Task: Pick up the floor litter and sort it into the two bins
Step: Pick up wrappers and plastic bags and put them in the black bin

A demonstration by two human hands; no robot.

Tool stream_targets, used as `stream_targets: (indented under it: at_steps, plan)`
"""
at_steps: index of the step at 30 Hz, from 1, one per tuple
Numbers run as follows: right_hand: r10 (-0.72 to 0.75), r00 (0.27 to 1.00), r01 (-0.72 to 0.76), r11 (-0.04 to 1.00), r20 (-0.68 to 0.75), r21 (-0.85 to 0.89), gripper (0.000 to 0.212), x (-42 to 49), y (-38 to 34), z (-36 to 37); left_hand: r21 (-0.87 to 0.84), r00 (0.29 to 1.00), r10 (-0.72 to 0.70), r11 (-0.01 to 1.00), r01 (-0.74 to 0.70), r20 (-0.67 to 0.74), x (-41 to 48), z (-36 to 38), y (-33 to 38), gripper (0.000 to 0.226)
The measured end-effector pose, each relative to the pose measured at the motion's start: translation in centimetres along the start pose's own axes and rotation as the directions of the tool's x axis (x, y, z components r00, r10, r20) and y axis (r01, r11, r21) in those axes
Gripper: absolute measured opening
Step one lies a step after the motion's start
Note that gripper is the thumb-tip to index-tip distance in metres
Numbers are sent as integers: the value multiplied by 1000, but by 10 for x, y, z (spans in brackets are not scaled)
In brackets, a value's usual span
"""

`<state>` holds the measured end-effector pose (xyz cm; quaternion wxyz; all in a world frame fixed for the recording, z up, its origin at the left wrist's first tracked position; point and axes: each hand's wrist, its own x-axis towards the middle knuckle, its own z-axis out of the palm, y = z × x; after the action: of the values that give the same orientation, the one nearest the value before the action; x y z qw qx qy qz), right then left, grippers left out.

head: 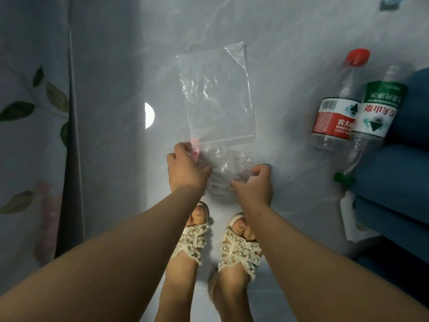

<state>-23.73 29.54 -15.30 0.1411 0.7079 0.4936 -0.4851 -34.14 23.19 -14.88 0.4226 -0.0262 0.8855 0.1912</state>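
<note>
Dim, cool, grey-blue light all over. One hard white half-round glare spot [149,115] burns on the floor [278,54] at the left, with a pale sheen spreading round it. The clear plastic bag [216,94] shows only by faint glints on its creases. A dark shadow band runs beside the curtain [27,112]. Wide-angle bending swells the near forearms. Labels on the bottles [334,119] at right read sharply; the left hand [185,169] and right hand [255,182] look slightly soft

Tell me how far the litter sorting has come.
Done: nothing that shows; no bin is in view. In hand: the left hand and the right hand hold the clear plastic bag at its near edge. Left: the red-capped bottle and the green-capped bottle lie on the floor.
</note>
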Motion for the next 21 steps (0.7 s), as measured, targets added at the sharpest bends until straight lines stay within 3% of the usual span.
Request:
stream_targets:
  at_steps: [5, 7, 14, 21]
  plan:
    - [90, 983, -85, 996, 159, -37, 22, -10, -6, -17, 85, 999, -33, 996, 32, 11, -6, -17, 6, 16]
    - [97, 980, -92, 995, 175, -35, 15, -22, -13, -24, 86, 999, -35, 996, 32, 33, -14, -31, 9, 14]
    - [16, 976, -31, 997, 217, 67, 20, -59, -62, -57, -25, 997, -26, 999, 28, 78, -44, -74, 38, 16]
    - [-79, 988, 58, 986, 136, 154, 8, -41, -120, -75, -141, 997, 59, 989, -52, 44, -30, -88, 98, 6]
